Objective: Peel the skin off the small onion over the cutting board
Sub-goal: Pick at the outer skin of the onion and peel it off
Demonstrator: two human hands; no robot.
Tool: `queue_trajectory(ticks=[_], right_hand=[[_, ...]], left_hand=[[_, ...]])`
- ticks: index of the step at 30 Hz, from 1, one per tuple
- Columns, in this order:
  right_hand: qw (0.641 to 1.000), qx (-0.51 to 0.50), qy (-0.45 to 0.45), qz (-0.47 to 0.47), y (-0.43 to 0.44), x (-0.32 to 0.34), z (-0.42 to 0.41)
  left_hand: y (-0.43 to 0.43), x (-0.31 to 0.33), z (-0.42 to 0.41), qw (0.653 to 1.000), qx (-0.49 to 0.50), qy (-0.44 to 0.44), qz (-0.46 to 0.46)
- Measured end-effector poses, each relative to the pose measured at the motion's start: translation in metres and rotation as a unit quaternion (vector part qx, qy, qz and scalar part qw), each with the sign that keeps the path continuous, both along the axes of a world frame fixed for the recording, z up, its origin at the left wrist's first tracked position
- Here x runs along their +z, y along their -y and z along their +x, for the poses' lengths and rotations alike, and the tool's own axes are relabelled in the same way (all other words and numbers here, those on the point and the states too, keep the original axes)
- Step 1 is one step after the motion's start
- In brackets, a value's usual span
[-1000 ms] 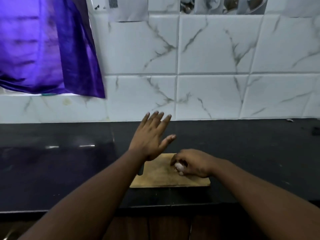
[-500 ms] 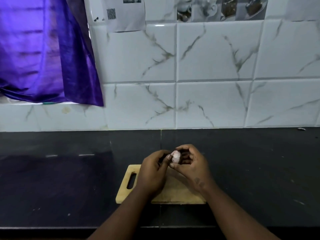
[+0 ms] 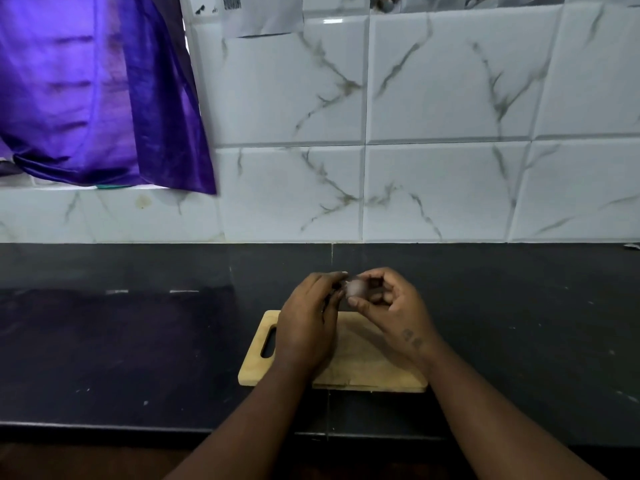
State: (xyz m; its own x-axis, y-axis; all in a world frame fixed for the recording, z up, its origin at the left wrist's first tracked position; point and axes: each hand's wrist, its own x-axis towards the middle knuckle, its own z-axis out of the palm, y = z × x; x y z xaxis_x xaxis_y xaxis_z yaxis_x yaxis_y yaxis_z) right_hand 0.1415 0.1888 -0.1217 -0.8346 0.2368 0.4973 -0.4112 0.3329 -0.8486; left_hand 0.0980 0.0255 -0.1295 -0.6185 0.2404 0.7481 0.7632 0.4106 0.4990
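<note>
A small pale pinkish onion [image 3: 356,288] is held in the air above the far edge of a light wooden cutting board [image 3: 367,367] with a slot handle on its left. My right hand [image 3: 389,306] pinches the onion between thumb and fingers. My left hand [image 3: 308,323] is beside it, its fingertips touching the onion's left side. Most of the onion is hidden by my fingers, and it looks blurred.
The board lies on a black stone counter [image 3: 138,341] near its front edge. A white marble-patterned tile wall [image 3: 433,133] rises behind. A purple cloth [image 3: 97,91] hangs at the upper left above the counter.
One second ago my left hand was raised open and my right held the onion on the board. Both hands have since met on the onion, lifted above the board's far edge.
</note>
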Motion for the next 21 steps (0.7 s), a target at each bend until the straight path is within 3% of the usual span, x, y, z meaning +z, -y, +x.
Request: queue_trajectory(ticks=[3,13,21], right_hand=[[1.0,0.008,0.01,0.018,-0.004,0.004,-0.005],[1.0,0.028,-0.008,0.001,-0.007,-0.009,-0.003],[0.999,0.001,-0.016,0.048,-0.008,-0.01,0.002]], left_hand=[[0.002,-0.001,0.0,0.999,0.006,-0.026,-0.031],[0.001,-0.002,0.001,0.999,0.006,-0.045,-0.004],[-0.001,-0.004,0.002,0.998,0.019,-0.043,-0.028]])
